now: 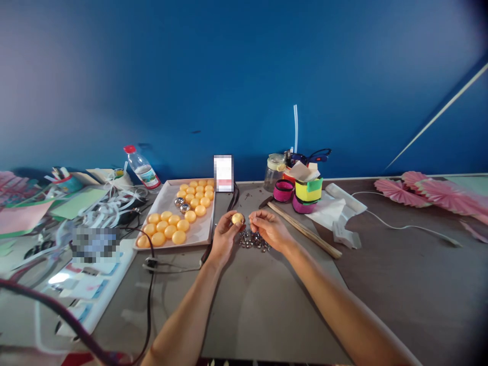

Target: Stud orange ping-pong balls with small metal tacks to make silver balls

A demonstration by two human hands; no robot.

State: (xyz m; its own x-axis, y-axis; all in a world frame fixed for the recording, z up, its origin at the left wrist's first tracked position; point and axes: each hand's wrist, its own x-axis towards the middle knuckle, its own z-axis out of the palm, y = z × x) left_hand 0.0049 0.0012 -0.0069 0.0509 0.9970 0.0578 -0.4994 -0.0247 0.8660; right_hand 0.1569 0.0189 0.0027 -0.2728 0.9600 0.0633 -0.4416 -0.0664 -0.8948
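Note:
My left hand [224, 236] is closed around a yellow-orange ball [237, 218], fingers and thumb gripping its sides. Close on its right, my right hand [270, 230] has thumb and fingertips pinched together; whatever they hold is too small to make out. Below both hands lies a pile of small shiny metal pieces [249, 241] on the grey tabletop. To the left, a white tray [202, 230] carries several matching balls [179, 237] in two groups, along with two silvery patterned balls [185, 208].
A wooden-handled hammer [305, 231] lies right of the hands. Behind it stand a glass jar [275, 170] and rolls of magenta tape [283, 190]. A phone-like screen [223, 173] leans at the back. Cables [151, 264] cross the left side, near a tilted bottle [143, 169].

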